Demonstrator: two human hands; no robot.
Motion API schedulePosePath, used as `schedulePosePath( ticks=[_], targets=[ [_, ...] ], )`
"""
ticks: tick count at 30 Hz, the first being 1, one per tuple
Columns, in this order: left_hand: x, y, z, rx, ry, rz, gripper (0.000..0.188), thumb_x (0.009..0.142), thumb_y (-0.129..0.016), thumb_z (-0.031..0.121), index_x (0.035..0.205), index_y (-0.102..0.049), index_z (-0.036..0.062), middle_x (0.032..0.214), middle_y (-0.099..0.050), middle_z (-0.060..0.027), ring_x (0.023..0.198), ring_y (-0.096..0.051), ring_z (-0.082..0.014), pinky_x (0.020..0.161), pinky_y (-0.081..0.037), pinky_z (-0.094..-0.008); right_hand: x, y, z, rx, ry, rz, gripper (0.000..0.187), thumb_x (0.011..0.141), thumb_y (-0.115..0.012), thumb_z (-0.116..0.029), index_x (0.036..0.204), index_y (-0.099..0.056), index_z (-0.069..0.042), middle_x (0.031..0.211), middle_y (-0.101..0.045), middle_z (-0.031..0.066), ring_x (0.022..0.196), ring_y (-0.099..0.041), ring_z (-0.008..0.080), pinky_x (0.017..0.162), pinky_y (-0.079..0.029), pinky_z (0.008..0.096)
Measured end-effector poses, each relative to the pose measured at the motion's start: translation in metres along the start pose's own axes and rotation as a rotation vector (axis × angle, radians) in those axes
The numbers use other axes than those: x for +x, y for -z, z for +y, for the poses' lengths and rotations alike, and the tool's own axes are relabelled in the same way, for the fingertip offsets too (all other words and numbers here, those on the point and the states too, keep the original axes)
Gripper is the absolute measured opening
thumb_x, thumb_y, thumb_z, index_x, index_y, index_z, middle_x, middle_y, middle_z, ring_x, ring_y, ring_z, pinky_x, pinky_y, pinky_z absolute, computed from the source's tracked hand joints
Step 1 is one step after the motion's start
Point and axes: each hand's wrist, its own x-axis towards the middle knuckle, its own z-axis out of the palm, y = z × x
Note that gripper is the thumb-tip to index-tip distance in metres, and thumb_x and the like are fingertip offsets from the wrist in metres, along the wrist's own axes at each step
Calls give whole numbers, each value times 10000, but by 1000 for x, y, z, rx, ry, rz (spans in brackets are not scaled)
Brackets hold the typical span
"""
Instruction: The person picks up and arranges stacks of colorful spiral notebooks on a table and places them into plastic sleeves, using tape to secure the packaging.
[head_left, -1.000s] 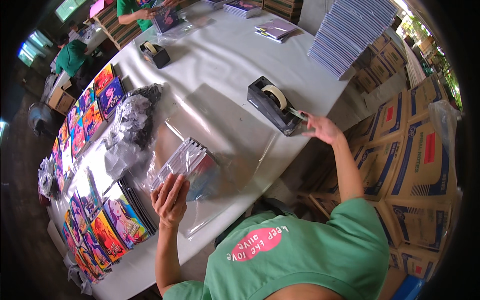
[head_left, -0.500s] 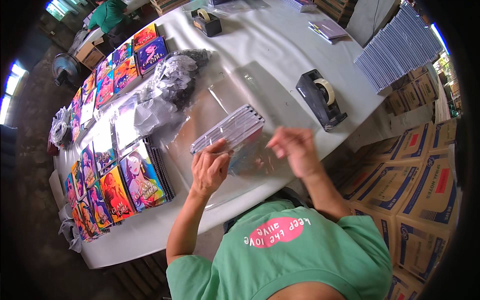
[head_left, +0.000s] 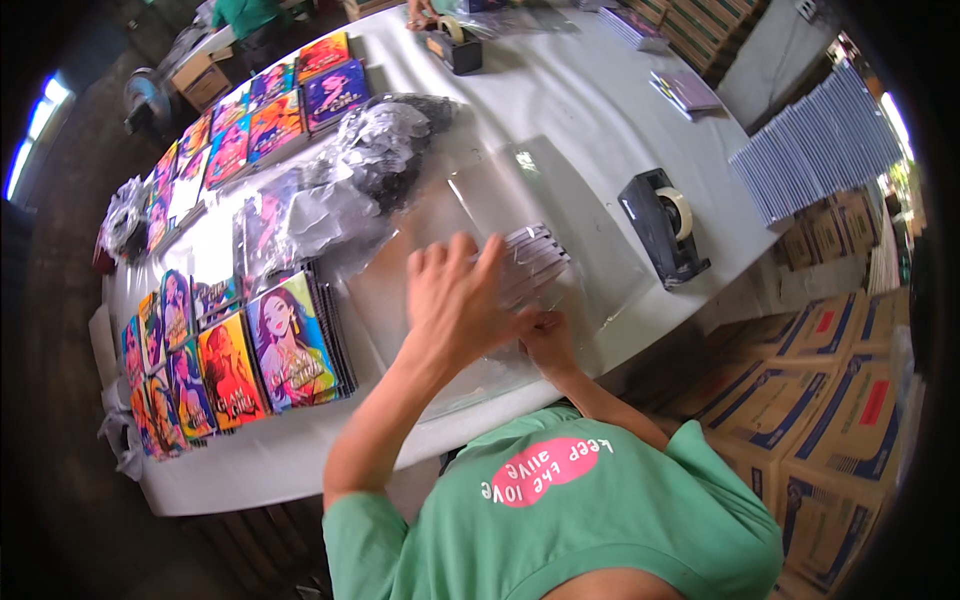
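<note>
The bundle [head_left: 537, 258], wrapped in clear film [head_left: 575, 195], lies mid-frame on the table [head_left: 575, 90], its left part hidden by the left hand [head_left: 455, 290]. That hand's fingers are spread apart over it; a second ago it held the bundle's near left end. The right hand [head_left: 547, 340], then out at the tape dispenser [head_left: 650, 222], is now at the bundle's near edge beside the left thumb, fingers curled; I cannot tell whether they close on tape or film. So both hands now work at the bundle, and the dispenser, right of centre, stands untouched. Crumpled plastic [head_left: 340, 215] lies left of the film, bright notebooks [head_left: 295, 345] farther left, cartons [head_left: 835, 400] at lower right.
</note>
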Motion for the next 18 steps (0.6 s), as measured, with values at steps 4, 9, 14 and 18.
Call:
schedulePosePath(
  ticks=[4, 9, 14, 18],
  targets=[
    [44, -13, 8, -44, -86, -40, 941, 602, -765, 408, 1405, -325, 191, 951, -630, -105, 895, -609, -291, 793, -372, -400, -5, -2, 12, -276, 223, -636, 276, 770, -752, -252, 597, -662, -56, 466, -537, -18, 439, -489, 52, 448, -415, 268],
    [9, 33, 6, -366, 62, 239, 1088, 600, -802, 286, 1475, -161, 201, 978, -603, -100, 790, -616, -302, 794, -392, -426, 5, -3, 51, 722, -209, -882, 487, 802, -706, -352, 1195, -550, -110, 1111, -591, 26, 996, -547, 135, 881, -424, 339],
    [-81, 8, -29, -529, 165, 169, 995, 574, -858, 215, 1398, -312, 112, 1252, -497, -161, 1225, -458, -305, 994, -388, -420, 78, 56, 49, 982, 155, -603, 615, 776, -725, -260, 1304, -449, -108, 1212, -541, 56, 1166, -493, 239, 1012, -397, 482],
    [-111, -105, -32, -711, 522, 224, 885, 584, -851, 180, 1327, -380, 77, 1265, -514, -151, 1185, -474, -349, 971, -387, -422, 92, 67, 22, 520, 147, -697, 832, 665, -809, -185, 1363, -365, -97, 1295, -481, 74, 1186, -471, 236, 1021, -391, 427]
  ],
)
